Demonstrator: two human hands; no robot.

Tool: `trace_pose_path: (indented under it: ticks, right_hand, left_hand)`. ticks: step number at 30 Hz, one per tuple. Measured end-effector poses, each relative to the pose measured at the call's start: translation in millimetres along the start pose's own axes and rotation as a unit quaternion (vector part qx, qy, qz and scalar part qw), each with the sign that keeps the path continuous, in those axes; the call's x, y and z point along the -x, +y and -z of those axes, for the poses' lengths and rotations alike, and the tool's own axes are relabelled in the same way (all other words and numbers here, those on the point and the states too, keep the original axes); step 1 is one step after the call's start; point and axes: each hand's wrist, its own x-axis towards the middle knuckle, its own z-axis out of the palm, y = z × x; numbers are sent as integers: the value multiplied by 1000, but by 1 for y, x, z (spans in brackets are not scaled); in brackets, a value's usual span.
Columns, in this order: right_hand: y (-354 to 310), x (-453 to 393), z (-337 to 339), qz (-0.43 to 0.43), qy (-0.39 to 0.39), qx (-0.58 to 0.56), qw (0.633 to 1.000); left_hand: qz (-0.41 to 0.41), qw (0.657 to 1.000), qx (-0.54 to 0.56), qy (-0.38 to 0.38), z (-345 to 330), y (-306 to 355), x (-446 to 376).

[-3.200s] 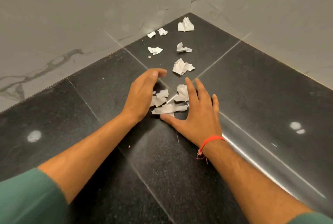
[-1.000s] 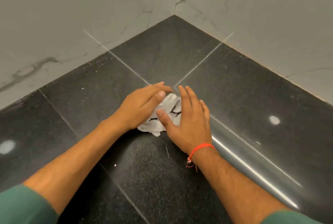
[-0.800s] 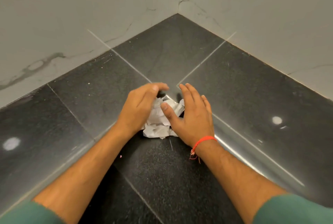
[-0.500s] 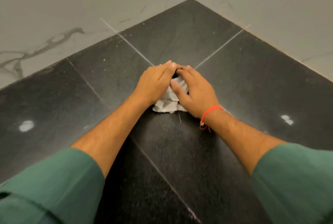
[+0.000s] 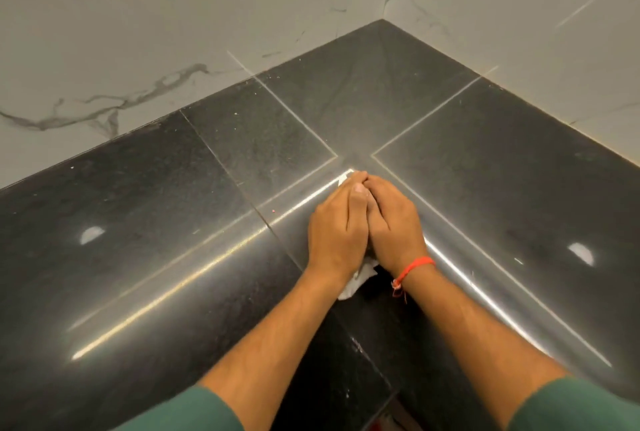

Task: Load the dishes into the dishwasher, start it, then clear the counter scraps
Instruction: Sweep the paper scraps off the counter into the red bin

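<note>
Surface: a polished black stone countertop (image 5: 145, 222) with thin pale seams fills a corner between white marble-look wall tiles (image 5: 145, 32) veined in grey.
Scraps: the crumpled white paper scraps (image 5: 360, 280) are enclosed between the two hands near the middle of the counter; one wad pokes out below the wrists and a small white tip shows past the fingertips.
Left hand: the left hand (image 5: 337, 226) is cupped, its palm side pressed toward the other hand, closed around the paper.
Right hand: the right hand (image 5: 394, 226) mirrors it, fingers meeting the left's at the front; a thin red thread bracelet (image 5: 414, 267) circles its wrist.
Arms: both forearms are bare, ending in dark green sleeves (image 5: 194, 411) at the bottom edge.
Counter marks: two bright light reflections and a tiny red speck (image 5: 273, 211) left of the hands.
</note>
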Motion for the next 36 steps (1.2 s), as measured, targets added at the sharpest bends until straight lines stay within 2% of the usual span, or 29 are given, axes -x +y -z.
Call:
trace_pose_path:
  ticks: [4,7,9,11,13,14,16,18,22,26,31,36]
  right_hand:
    - [-5,8,4,-35,54,-41,997]
    - [-3,1,6,-82,104,-83,988]
    - [0,1,8,-97,113,-102,984]
    - [1,2,9,-102,112,-115,982]
    - [1,3,9,-99,108,-114,983]
    - [2,4,9,-98,103,-109,984]
    - [0,12,10,-92,87,-96,987]
    - [-3,23,10,-88,82,-82,989]
    - [-11,32,7,-99,111,-75,986]
    - [-19,41,-6,-140,144,-138,970]
    - [-25,50,-14,-166,145,-332,917]
    - [-30,58,-20,-153,128,-368,908]
  left_hand:
    - [-5,999,46,24,4,6,-4]
    - [23,999,19,44,22,10,-39]
    - [41,998,-49,-29,30,7,-59]
    - [10,981,-139,-136,34,3,-59]
    - [-15,974,-125,-189,36,-1,-45]
    - [-5,979,-91,-183,38,-2,-34]
    - [3,991,-59,-122,41,-7,-8]
    - [12,996,-73,-51,35,-7,17]
    - [31,994,-86,65,3,8,47]
    - [70,983,-11,171,-18,20,49]
    - [73,962,147,217,-26,22,49]
    - [73,944,228,227,-22,20,52]
